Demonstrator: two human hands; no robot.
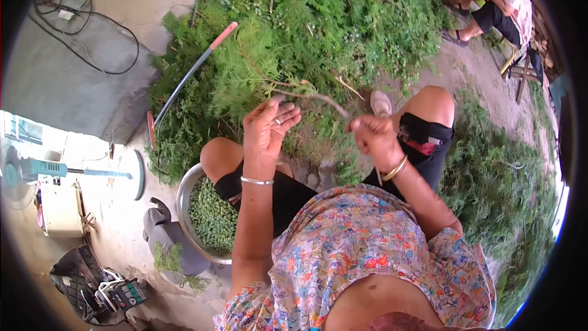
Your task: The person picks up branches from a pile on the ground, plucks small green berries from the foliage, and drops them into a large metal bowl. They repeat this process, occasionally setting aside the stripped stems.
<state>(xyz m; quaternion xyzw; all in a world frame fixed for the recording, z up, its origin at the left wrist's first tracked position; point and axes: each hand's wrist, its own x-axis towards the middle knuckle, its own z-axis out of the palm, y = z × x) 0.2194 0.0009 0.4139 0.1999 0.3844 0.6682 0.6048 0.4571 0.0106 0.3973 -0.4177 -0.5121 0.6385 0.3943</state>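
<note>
My right hand (372,141) is closed round the bare end of a thin branch (331,102), which runs left to leafy green sprigs (245,76). My left hand (270,124) is palm up with its fingers apart, just below the branch, and a ring shows on one finger. Whether its fingertips touch the branch I cannot tell. Beyond both hands lies a big heap of green cut branches (343,18) with small pale berries. A metal basin (181,199) of green berries (211,214) stands beside my left knee.
Long-handled loppers (195,67) lie on the heap's left side. A fan (138,175), a grey object (168,233) and a black bag (76,270) are at the left. Another person (499,0) sits at the upper right. More branches (490,190) lie at the right.
</note>
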